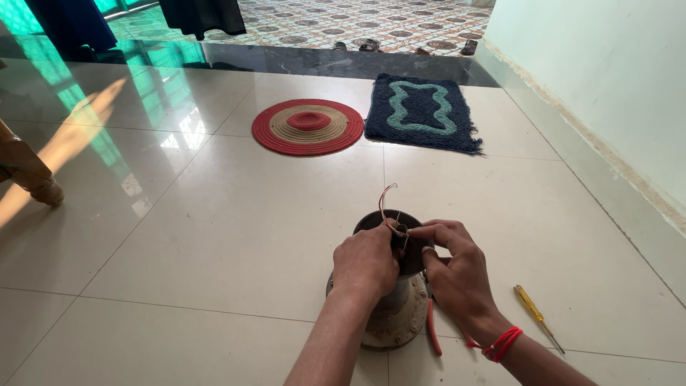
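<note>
Two hands meet over the fan motor (391,314) standing on the floor (214,236): my left hand (366,261) grips its dark top, my right hand (457,275) pinches what looks like a wire (386,207). Red-handled pliers (433,330) and a yellow screwdriver (534,313) lie just right; farther off, two mats.

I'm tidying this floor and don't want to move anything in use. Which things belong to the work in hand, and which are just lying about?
In use:
- round motor housing, under both hands
- thin wires, pinched by the left hand and right hand
- red-handled pliers beside it
- yellow screwdriver close by

Lying about:
- round red mat
- dark blue rug
- sandals
</note>
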The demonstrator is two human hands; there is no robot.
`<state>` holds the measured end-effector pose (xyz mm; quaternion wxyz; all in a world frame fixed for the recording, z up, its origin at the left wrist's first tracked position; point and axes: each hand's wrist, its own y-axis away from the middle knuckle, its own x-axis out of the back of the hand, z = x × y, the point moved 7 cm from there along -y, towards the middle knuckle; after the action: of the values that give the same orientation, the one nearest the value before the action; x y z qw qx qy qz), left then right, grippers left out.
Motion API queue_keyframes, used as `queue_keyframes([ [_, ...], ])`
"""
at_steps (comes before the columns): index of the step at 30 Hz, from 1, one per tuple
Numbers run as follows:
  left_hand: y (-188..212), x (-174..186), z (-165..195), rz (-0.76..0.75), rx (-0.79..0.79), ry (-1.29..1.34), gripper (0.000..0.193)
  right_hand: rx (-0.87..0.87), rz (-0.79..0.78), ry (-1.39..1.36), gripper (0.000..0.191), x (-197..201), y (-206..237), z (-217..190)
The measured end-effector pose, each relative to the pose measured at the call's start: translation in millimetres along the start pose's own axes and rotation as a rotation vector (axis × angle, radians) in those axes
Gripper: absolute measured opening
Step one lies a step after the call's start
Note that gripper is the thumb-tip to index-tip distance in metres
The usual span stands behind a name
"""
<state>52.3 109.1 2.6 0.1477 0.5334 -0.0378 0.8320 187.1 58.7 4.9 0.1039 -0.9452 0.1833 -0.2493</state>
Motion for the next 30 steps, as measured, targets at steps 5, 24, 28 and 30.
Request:
queue_keyframes([
  [5,-0.5,-0.9,0.3,0.03,-0.014,0.041,0.036,-0.05,0.016,-0.064,0.018,-2.1,4.8,7.5],
  [24,1.0,-0.2,-0.7,0.005,0.018,0.053,0.027,0.065,0.065,-0.031,0.02,-5.7,12.4,2.2],
  [28,2.1,0.1,0.2,-0.008,0.013,0.016,0.023,-0.091,0.081,-0.108,0.027,-4.6,12.9,10.7],
  [30,2.2,0.7,0.2,-0.002,0.008,0.005,0.02,-0.006,0.076,-0.025,0.026,-4.7,13.0,4.2],
])
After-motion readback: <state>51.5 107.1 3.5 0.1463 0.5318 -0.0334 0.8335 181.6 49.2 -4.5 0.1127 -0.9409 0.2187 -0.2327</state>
